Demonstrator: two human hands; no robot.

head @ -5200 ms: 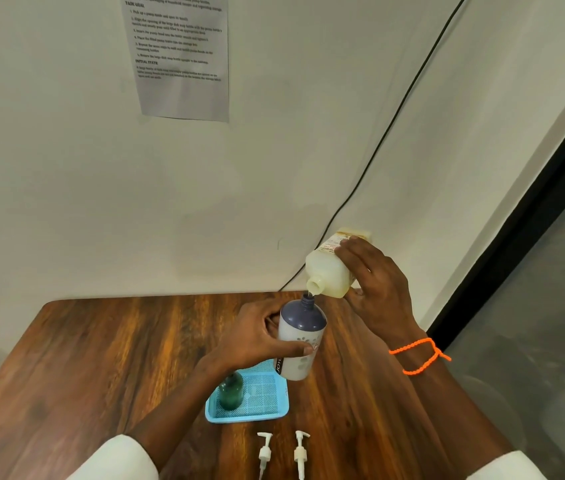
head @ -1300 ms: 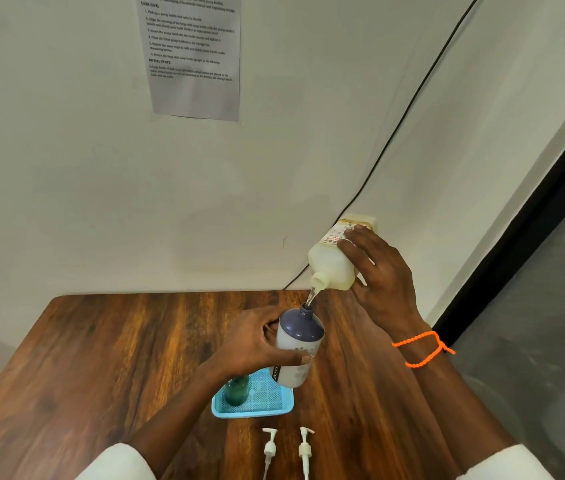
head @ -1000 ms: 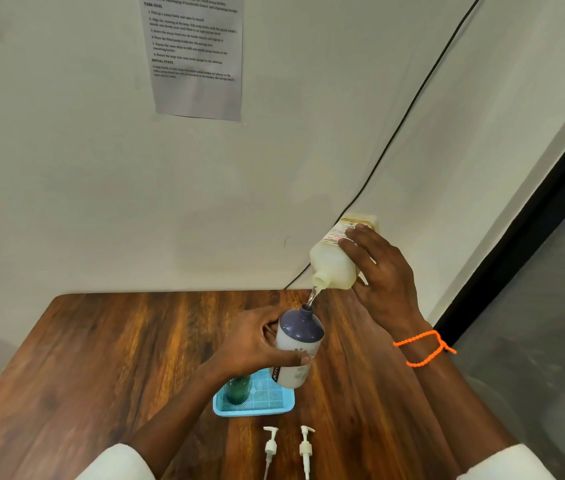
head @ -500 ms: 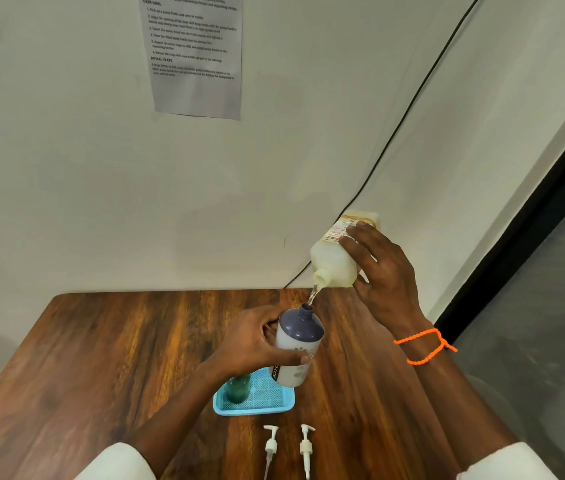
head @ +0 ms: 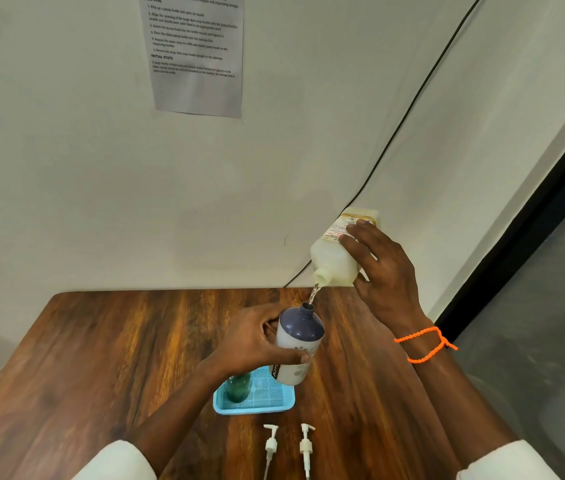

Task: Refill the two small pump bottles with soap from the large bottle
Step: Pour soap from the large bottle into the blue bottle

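Large soap bottle (head: 338,263) pale cream, label orange-and-white. Pump bottle (head: 297,344) white, navy shoulder. At 7 o'clock of it: green bottle (head: 238,386) in light-blue gridded tray (head: 256,407). Pump heads (head: 270,445) white. Table (head: 101,358) streaked brown woodgrain. Bracelet (head: 424,344) orange.

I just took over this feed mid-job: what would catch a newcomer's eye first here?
The pour at centre: the right hand tips the large pale bottle, and a thin stream of soap falls into the open neck of the purple-topped bottle in the left hand's grip. Below, a green bottle stands in a blue tray on the wooden table, with two white pump heads lying near the front edge.
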